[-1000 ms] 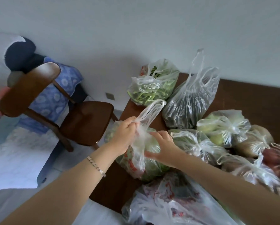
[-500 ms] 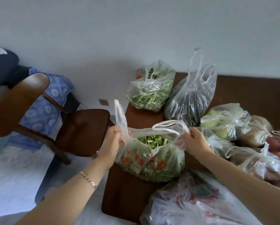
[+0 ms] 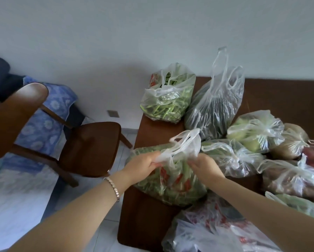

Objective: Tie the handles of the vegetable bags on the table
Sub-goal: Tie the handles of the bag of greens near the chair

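Clear red-printed bag of greens [image 3: 170,188] lying at the left edge of the table [image 3: 152,131], untied handles [image 3: 187,142] standing bunched above it.

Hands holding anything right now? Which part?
Yes. Left hand and right hand both grip the greens bag at the base of its handles, one on each side.

A white wall [image 3: 152,33] fills the back. A brown wooden chair [image 3: 90,142] stands on the pale tiled floor [image 3: 107,233], beside the dark brown table [image 3: 279,95]. Behind the chair lies a blue cloth [image 3: 43,124] with white flowers. A small plate [image 3: 113,113] sits low on the wall.
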The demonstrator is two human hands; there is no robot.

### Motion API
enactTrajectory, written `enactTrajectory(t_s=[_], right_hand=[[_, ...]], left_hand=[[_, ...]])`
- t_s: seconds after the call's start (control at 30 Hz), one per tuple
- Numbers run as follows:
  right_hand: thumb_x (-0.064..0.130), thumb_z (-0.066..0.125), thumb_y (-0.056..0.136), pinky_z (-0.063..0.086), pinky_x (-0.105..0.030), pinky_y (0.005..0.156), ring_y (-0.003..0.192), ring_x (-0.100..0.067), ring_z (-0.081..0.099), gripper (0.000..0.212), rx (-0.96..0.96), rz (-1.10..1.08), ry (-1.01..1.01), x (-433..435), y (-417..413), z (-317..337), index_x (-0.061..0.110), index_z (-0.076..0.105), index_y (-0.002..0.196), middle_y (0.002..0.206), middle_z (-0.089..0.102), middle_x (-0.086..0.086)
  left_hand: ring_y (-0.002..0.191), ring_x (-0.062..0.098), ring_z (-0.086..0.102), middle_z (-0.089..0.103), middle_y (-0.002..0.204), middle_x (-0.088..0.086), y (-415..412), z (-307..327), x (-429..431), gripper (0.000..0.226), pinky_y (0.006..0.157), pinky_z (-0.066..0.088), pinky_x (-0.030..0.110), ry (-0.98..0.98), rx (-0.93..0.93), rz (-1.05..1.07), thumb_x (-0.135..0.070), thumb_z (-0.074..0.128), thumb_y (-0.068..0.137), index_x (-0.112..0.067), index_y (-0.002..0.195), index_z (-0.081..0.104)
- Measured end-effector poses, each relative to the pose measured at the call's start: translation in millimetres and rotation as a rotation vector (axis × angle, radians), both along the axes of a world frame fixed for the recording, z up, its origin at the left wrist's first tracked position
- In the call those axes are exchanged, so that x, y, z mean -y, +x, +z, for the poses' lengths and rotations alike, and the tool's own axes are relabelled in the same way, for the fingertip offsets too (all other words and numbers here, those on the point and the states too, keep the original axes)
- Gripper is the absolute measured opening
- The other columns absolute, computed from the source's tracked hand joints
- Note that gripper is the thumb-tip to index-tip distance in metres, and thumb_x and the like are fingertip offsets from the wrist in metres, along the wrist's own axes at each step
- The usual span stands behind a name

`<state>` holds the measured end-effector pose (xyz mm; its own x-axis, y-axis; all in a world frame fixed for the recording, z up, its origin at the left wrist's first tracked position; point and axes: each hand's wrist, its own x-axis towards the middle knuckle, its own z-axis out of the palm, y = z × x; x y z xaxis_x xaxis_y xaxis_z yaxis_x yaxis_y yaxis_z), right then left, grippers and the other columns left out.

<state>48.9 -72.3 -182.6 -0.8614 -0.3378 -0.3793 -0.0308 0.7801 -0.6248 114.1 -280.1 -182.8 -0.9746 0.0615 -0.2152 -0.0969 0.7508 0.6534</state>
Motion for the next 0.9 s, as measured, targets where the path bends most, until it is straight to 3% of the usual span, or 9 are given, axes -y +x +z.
enactTrajectory(t_s=[0.13,0.23,0.33,0.47,0.53,0.6,0.73,0.83,0.9], right_hand=[[0.023,0.048,0.094,0.032,-0.028,0.050,0.060,-0.018,0.047,0.025,-0.066,-0.242,-0.206,-5,-24,10,0.002,0.057,0.083,0.067,0.053,-0.004],[0.018,0.050,0.093,0.031,-0.025,0.049,0.055,-0.011,0.043,0.020,-0.037,-0.157,-0.249,-13,-22,9,0.014,0.051,0.073,0.063,0.051,0.002],[0.023,0.042,0.096,0.033,-0.024,0.049,0.052,-0.011,0.045,0.024,0.039,0.028,-0.085,-23,-12,-4,0.015,0.054,0.078,0.062,0.053,0.001],[0.028,0.038,0.098,0.042,-0.020,0.056,0.075,-0.020,0.060,0.018,0.050,0.286,0.193,-19,-13,-3,0.019,0.053,0.094,0.086,0.061,-0.005],[0.038,0.050,0.092,0.047,-0.029,0.078,0.102,-0.026,0.058,0.052,0.024,0.427,0.266,-10,-15,2,0.013,0.033,0.134,0.119,0.056,-0.013],[0.051,0.060,0.081,0.045,-0.028,0.081,0.105,-0.022,0.056,0.080,0.143,0.332,0.176,-1,-19,2,0.023,0.018,0.144,0.123,0.054,-0.006],[0.029,0.051,0.091,0.042,-0.019,0.055,0.059,-0.003,0.046,0.006,0.135,0.265,0.019,8,-20,-7,0.024,0.054,0.091,0.073,0.051,0.009],[0.025,0.043,0.095,0.037,-0.021,0.054,0.055,-0.008,0.043,0.019,0.218,0.115,-0.101,3,-21,-10,0.018,0.057,0.085,0.065,0.049,0.007],[0.030,0.042,0.096,0.035,-0.022,0.055,0.058,-0.010,0.044,0.027,0.276,-0.022,-0.156,-2,-24,-10,0.020,0.056,0.076,0.066,0.050,0.005]], left_hand=[[0.069,0.020,0.061,0.064,0.082,0.013,4,0,-3,0.027,0.071,0.049,0.036,0.294,-0.086,0.349,-0.033,0.046,0.095,-0.021,0.119,0.050],[0.053,-0.001,0.056,0.057,0.063,0.001,25,-14,-19,0.015,0.056,0.044,0.016,0.341,-0.079,0.393,-0.027,0.044,0.097,-0.023,0.107,0.054],[0.056,0.005,0.050,0.045,0.056,-0.014,35,-29,-29,0.019,0.053,0.038,0.008,0.248,-0.004,0.378,-0.027,0.042,0.097,-0.028,0.080,0.050],[0.062,0.004,0.050,0.049,0.069,-0.016,20,-40,-29,0.024,0.051,0.038,0.013,0.074,0.133,0.381,-0.035,0.040,0.097,-0.021,0.111,0.052],[0.061,0.004,0.050,0.054,0.074,-0.012,12,-37,-31,0.023,0.056,0.037,0.017,0.138,0.161,0.405,-0.035,0.042,0.096,-0.025,0.115,0.052],[0.055,0.007,0.048,0.054,0.066,-0.010,5,-28,-35,0.014,0.056,0.037,0.018,0.321,0.144,0.410,-0.029,0.047,0.095,-0.030,0.101,0.059],[0.061,0.016,0.052,0.055,0.061,-0.002,-9,-13,-46,0.015,0.062,0.041,0.024,0.695,0.156,0.511,-0.026,0.059,0.087,-0.014,0.080,0.065],[0.094,0.032,0.060,0.067,0.085,0.011,-16,-9,-57,0.021,0.086,0.048,0.037,1.073,0.115,0.699,-0.006,0.049,0.091,-0.011,0.087,0.069],[0.092,0.031,0.064,0.071,0.084,0.009,-18,-4,-60,0.032,0.087,0.051,0.040,1.312,0.083,0.787,-0.005,0.038,0.095,-0.018,0.098,0.067]])
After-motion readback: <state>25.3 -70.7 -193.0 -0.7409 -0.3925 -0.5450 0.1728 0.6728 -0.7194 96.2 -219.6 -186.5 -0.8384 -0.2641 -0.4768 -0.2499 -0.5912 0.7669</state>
